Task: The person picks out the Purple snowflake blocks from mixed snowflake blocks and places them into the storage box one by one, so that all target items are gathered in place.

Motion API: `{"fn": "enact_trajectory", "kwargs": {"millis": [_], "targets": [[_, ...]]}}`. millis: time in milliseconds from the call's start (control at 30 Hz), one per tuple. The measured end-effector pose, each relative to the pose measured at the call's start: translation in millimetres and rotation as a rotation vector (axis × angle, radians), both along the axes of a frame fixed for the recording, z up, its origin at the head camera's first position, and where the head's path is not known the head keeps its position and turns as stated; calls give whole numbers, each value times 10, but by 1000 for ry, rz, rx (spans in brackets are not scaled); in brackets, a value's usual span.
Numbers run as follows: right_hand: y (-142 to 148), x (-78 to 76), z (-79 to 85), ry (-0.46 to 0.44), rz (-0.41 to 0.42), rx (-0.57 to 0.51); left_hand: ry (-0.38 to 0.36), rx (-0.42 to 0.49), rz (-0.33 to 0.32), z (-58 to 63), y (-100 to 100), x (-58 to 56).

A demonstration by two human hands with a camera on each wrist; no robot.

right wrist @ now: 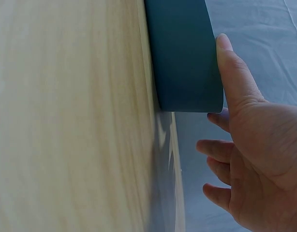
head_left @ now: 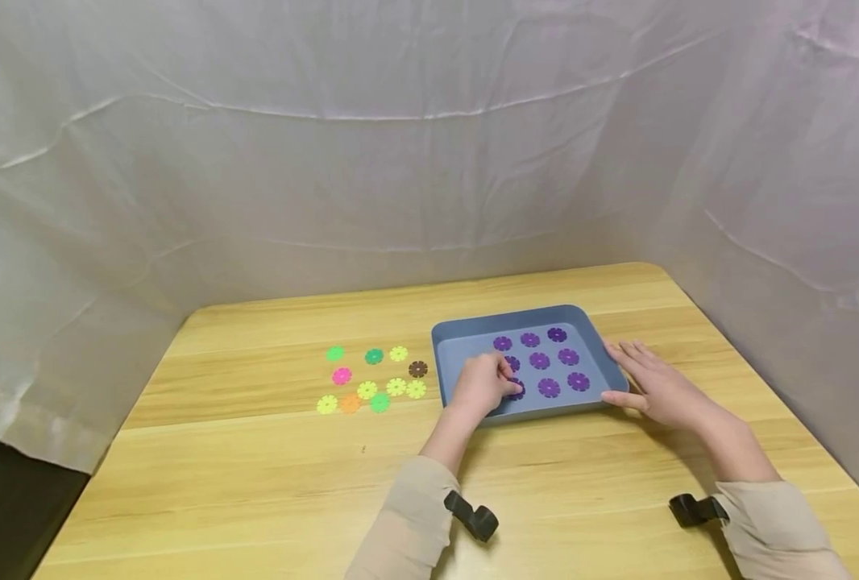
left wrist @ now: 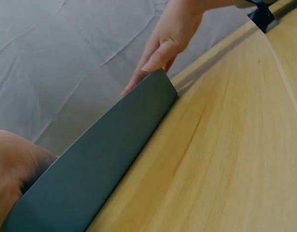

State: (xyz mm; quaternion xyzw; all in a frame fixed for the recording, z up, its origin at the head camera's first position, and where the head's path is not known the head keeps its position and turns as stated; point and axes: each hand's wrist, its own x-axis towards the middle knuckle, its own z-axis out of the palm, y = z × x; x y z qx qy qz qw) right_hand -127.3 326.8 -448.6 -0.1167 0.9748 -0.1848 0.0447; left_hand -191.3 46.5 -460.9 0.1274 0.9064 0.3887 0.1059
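A blue-grey rectangular tray (head_left: pixel 466 395) holds several purple notched plastic discs (head_left: pixel 539 361) laid in rows of three. My left hand (head_left: pixel 482 385) reaches over its near-left side, with thumb and fingertips pinching the purple notched disc (head_left: pixel 519 395) in the near-left corner. Part of that disc hides under the fingers. At the right end, my right hand (head_left: pixel 654 385) steadies the tray with relaxed, spread fingers. In the right wrist view its thumb (right wrist: pixel 235 72) lies along the rim. The tray's side wall (left wrist: pixel 105 150) hides the left fingertips in the left wrist view.
Left of the tray, several loose notched discs lie on the wooden table (head_left: pixel 255 483): yellow (head_left: pixel 396 387), green (head_left: pixel 379 402), orange (head_left: pixel 350 403), pink (head_left: pixel 342 376) and dark brown (head_left: pixel 418 369). Pale fabric (head_left: pixel 371 177) hangs behind the table and along its sides.
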Motion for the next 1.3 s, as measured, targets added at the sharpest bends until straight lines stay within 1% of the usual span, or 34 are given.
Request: {"fn": "enact_trajectory", "kwargs": {"millis": [133, 200, 267, 333, 467, 533, 600, 667, 733, 833, 933, 1033, 1100, 1167, 1233, 1300], "targets": [[-3, -23, 10, 3, 6, -3, 49, -105, -5, -14, 10, -14], [6, -34, 8, 5, 9, 0, 58, -125, -12, -18, 15, -23], [14, -41, 10, 3, 11, -4, 59, -125, -20, -22, 14, -33], [19, -45, 11, -3, 11, -6, 52, -91, -23, -33, 8, -49], [28, -50, 9, -9, 11, -14, 37, 31, -29, -31, -28, -92], [35, -59, -2, -7, 11, -14, 28, 104, -33, -2, -59, -111], [42, -65, -12, -6, 11, -14, 27, 159, -33, 41, -90, -128], [46, -71, -21, -5, 11, -14, 49, 198, -24, 95, -130, -136], [48, -71, -24, -5, 10, -14, 91, 219, -18, 158, -180, -138], [48, -66, -30, -5, 7, -13, 178, 206, -11, 258, -281, -131], [49, -65, -31, -4, 6, -13, 232, 187, -16, 359, -412, -118], [54, -71, -30, 1, 7, -12, 267, 172, -24, 442, -561, -98], [54, -72, -36, 5, 7, -9, 304, 158, -24, 473, -668, -80], [52, -69, -48, 6, 8, -10, 368, 128, -24, 482, -782, -60], [52, -62, -62, 3, 7, -9, 439, 90, -23, 470, -905, -36], [50, -56, -79, 3, 9, -7, 506, 37, -7, 430, -1038, -19]]}}
